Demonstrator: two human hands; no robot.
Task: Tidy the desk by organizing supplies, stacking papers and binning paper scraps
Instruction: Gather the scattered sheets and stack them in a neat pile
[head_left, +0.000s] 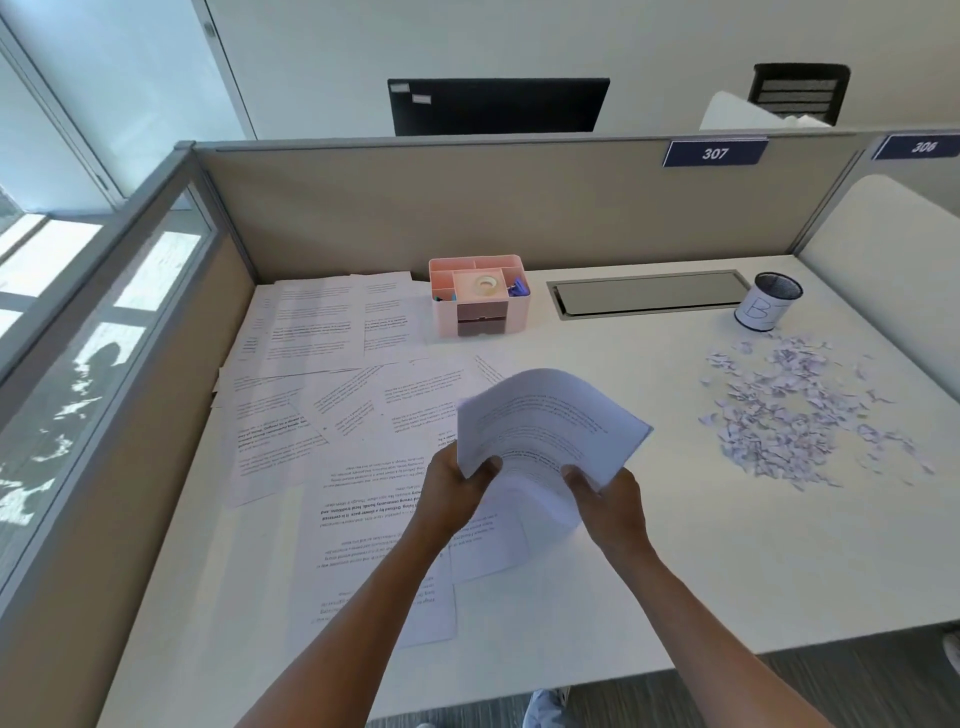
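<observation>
White desk (675, 545), beige partitions (415, 208).

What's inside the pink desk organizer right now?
The pink organizer holds a tape roll in the middle and purple clips at right; drawer contents and deeper compartments are hidden.

White desk (675, 545): loose printed sheets (322, 364), pink organizer (478, 296), mesh cup (768, 307), paper scraps (789, 410).

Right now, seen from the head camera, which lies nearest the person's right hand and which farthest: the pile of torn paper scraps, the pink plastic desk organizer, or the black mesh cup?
From the right hand:
1. Pile of torn paper scraps, to its right.
2. Pink plastic desk organizer, back centre.
3. Black mesh cup, back right corner.
</observation>
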